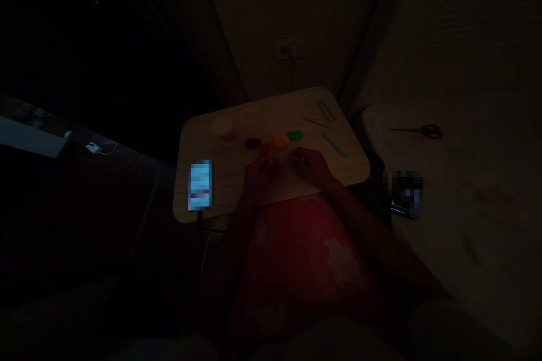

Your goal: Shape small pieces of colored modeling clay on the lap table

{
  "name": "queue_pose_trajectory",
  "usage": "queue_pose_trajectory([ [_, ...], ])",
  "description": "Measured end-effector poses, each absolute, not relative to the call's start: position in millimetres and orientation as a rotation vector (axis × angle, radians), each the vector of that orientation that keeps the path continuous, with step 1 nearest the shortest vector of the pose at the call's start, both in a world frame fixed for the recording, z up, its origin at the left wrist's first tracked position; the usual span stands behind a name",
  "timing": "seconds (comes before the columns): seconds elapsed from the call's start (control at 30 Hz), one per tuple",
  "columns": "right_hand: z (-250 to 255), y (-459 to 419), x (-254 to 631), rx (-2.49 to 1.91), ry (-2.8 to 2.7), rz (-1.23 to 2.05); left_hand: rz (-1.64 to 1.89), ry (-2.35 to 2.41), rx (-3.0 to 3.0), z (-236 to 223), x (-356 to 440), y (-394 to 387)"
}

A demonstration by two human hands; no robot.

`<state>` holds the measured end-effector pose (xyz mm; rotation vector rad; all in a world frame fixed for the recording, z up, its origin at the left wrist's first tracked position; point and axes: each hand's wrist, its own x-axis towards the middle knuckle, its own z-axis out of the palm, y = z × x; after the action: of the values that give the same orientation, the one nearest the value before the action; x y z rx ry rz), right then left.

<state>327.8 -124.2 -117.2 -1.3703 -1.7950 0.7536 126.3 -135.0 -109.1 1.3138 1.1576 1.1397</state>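
Observation:
In dim light, both hands rest over the near edge of a small wooden table (228,180). My left hand (257,177) has its fingers curled, close behind a red lump of modelling clay (263,149); what is in its fingers is too dark to make out. My right hand (311,164) is closed, and a small orange piece of clay (303,159) shows at its fingertips. Beyond the hands lie a dark purple lump (253,142), a yellow-orange lump (281,141) and a green lump (294,135).
A round pale tub or lid (222,125) stands at the table's back left, beside something reddish. A lit phone (200,185) lies front left. Thin sticks (325,111) and a teal plastic knife (335,145) are at the right. Scissors (423,131) lie on a pale surface beyond.

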Motion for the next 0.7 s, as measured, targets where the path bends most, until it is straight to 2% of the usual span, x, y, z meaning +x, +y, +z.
queue_pose_trajectory([
  [0.3, -116.0, -125.0, 328.3, -1.36, -1.792, 0.758, 1.116, 1.232, 1.494, -107.8, 125.2, -135.1],
  [0.53, -115.1, -125.7, 328.1, -1.363, -1.793, 0.767, 1.177, 1.345, 1.399, -109.3, 125.3, -137.7],
  [0.7, -114.6, -125.7, 327.9, -1.374, -1.792, 0.754, 1.2, 1.252, 1.415, -109.6, 123.3, -135.2],
])
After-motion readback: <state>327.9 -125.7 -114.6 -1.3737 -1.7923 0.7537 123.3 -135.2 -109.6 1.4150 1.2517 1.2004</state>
